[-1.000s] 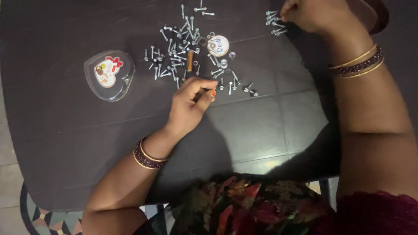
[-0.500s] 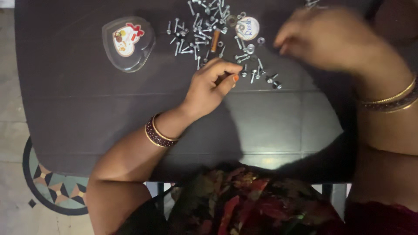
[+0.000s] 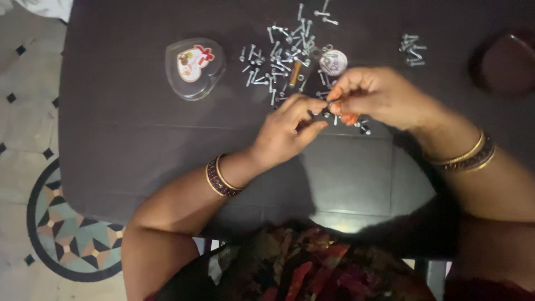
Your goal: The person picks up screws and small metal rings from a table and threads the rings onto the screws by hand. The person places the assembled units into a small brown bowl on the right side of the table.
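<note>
Pinching small metal bolt (image 3: 329,106) at frame centre, left hand (image 3: 287,131) and right hand (image 3: 379,97) both closing fingertips on it, meeting just above dark table (image 3: 122,139). Lying behind hands, upper centre: scattered pile of bolts (image 3: 278,56), round white disc (image 3: 333,62). Sitting upper left: clear heart-shaped lid (image 3: 195,67). Resting upper right: smaller bolt cluster (image 3: 411,49).

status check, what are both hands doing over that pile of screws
Left hand and right hand meet fingertip to fingertip, pinching a small silver metal screw. Loose pile of silver screws just beyond, on dark table. Nothing between the hands.
</note>
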